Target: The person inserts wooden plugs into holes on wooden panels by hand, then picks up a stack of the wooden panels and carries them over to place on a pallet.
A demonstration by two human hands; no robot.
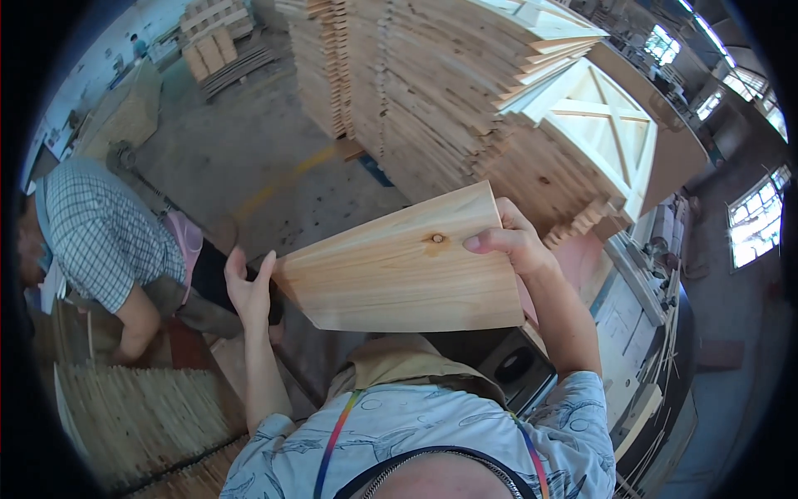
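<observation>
A tapered, light wooden board [391,270] with a dark knot is held out flat in front of my body. My right hand [517,241] grips its wide end, the thumb lying on the upper face and the fingers hidden past the edge. At the narrow end is my left hand [249,291], thumb and fingers spread apart. The thumb meets or nearly meets the board's corner, and nothing shows between the digits.
Tall stacks of wooden boards [432,108] stand ahead, with braced wooden panels [603,116] at their right. A co-worker [116,233] bends over at the left beside rows of upright boards [150,420]. A dark machine [515,370] is close by my right side, near a cluttered bench [623,333].
</observation>
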